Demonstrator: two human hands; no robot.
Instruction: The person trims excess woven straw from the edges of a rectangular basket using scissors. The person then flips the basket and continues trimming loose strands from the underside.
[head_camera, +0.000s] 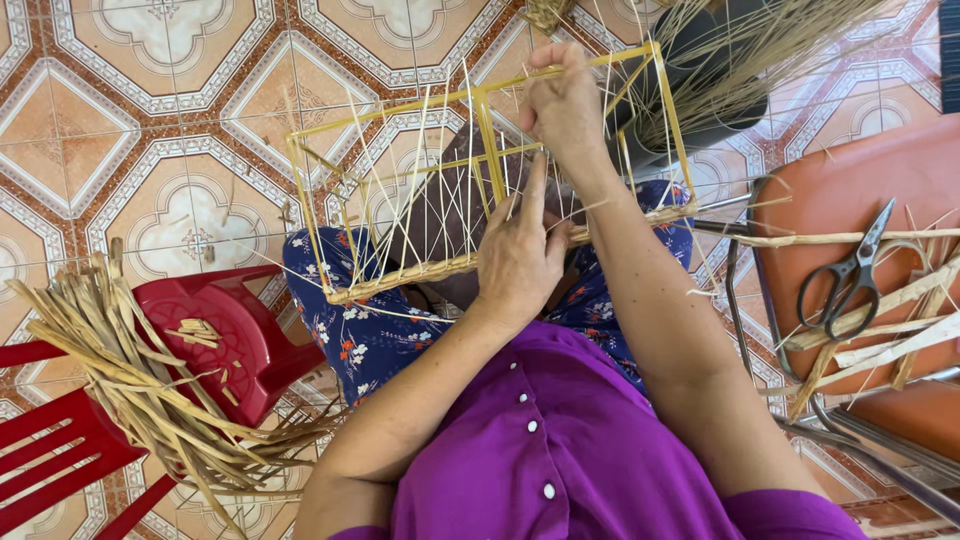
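Note:
A yellow rectangular basket frame (480, 105) rests on my lap, strung with thin pale upright fibres and a woven band (400, 282) along its near edge. My left hand (520, 255) lies on the frame's near side, forefinger pointing up along a yellow centre bar, fingers pressing the fibres. My right hand (565, 100) reaches to the far side and pinches a thin strand near the top bar.
A red plastic chair (215, 325) at the left holds a bundle of dry flat straw strips (130, 370). At the right an orange metal-framed chair (840, 190) carries black scissors (850, 275) and more strips. A dark pot of loose fibres (720, 60) stands beyond on the patterned tile floor.

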